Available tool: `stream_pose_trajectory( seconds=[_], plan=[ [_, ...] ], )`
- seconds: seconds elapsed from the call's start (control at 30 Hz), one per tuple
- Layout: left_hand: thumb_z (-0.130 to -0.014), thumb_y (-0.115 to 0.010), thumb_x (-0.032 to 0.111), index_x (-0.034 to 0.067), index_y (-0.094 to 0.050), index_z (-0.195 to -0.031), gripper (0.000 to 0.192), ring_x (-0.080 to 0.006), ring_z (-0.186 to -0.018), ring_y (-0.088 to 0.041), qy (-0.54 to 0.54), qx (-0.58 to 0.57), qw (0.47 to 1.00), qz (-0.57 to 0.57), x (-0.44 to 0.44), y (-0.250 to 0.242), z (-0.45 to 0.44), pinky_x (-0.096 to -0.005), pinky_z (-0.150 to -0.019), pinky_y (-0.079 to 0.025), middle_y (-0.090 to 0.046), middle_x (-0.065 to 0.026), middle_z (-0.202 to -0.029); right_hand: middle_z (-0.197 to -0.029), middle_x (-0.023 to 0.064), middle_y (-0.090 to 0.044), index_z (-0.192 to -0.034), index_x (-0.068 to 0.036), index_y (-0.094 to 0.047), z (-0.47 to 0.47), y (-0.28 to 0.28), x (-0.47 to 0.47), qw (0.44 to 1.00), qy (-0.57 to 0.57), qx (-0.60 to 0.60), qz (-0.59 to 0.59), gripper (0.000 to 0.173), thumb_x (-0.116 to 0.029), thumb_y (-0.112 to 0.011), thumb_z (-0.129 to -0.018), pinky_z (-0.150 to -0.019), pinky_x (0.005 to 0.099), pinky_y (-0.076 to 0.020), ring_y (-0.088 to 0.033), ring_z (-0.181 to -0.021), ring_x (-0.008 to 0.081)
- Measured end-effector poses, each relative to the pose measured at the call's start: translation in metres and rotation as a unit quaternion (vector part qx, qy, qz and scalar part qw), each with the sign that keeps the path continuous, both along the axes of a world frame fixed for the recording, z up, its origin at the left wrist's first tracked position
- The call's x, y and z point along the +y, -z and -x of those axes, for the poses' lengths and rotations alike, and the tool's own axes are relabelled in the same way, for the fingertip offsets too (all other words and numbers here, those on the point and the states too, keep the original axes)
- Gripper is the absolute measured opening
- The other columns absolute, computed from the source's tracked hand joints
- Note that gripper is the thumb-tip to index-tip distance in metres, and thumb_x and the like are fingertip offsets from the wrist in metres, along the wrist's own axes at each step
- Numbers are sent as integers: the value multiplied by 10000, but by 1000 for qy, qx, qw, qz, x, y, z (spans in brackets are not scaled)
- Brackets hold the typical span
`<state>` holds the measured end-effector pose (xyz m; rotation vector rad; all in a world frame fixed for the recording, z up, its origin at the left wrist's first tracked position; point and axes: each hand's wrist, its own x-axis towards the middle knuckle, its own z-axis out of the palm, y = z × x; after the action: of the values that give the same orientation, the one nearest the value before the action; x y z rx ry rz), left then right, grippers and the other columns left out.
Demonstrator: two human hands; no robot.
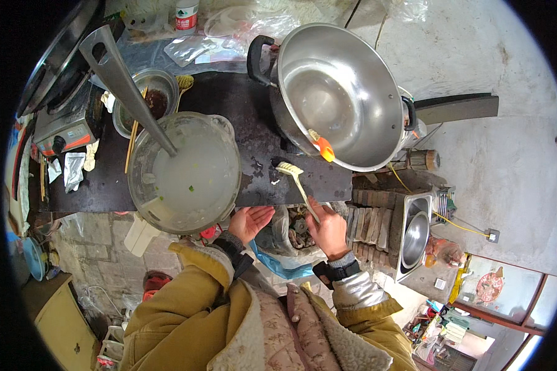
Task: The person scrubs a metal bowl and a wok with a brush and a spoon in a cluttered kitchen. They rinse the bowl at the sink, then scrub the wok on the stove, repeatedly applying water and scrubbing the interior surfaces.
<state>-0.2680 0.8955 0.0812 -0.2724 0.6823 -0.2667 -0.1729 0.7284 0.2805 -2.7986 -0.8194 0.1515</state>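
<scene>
My right hand [329, 228] grips the handle of a pale yellow dish brush [301, 185]. Its bristle head rests on the dark tabletop [255, 176], beside dark wet spots and a small white scrap. Just off the table's front edge, my left hand [251, 224] is held palm up with the fingers extended and nothing in it. A lined waste bin [301, 232] containing scraps stands below, between my hands. To the left is a clear plastic jug [190, 171] of cloudy water with green bits, a grey-handled utensil [134, 97] standing in it.
A big steel pot [339, 92] with black handles sits behind the brush, an orange-handled brush [324, 148] at its inner rim. Farther left are a steel bowl [167, 88] of dark sauce, chopsticks [132, 143] and a portable stove [69, 134]. Stacked bricks [369, 222] stand at right.
</scene>
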Motion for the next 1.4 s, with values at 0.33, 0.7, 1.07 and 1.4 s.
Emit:
stream_pose_trajectory(
  seconds=[0.33,0.7,1.07,1.4],
  plan=[
    [-1056,-247,238,-182,-361,-1328,513,-394,-1298,-467,9,-8,999,-31,2,0,-2,-456,-1084,-457,-435,-306,-1399,-843,189,-686,-1187,-101,-659,28,2,4,996,66,54,-28,370,-185,-659,-826,-636,441,-535,-666,-718,372],
    [-1058,-318,254,-148,-394,-1324,488,-377,-1288,-481,-4,-31,999,19,2,8,0,-456,-1090,-444,-463,-287,-1383,-779,130,-642,-1248,-171,-620,27,-2,14,998,-36,-6,52,416,-198,-652,-835,-534,428,-517,-638,-607,344],
    [-1041,-365,228,-136,-473,-1230,423,-359,-1221,-545,12,-15,1000,3,4,8,-3,-436,-1051,-479,-543,-269,-1296,-755,127,-643,-1233,-155,-626,44,-6,6,997,-27,44,65,412,-192,-676,-826,-516,427,-513,-647,-604,323],
    [-1038,-362,206,-97,-505,-1222,381,-339,-1213,-555,-30,-103,994,-1,0,42,10,-436,-1043,-488,-573,-231,-1269,-839,156,-676,-1204,-120,-642,70,-13,3,990,-11,141,4,371,-173,-668,-838,-596,415,-534,-669,-698,348]
  ],
)
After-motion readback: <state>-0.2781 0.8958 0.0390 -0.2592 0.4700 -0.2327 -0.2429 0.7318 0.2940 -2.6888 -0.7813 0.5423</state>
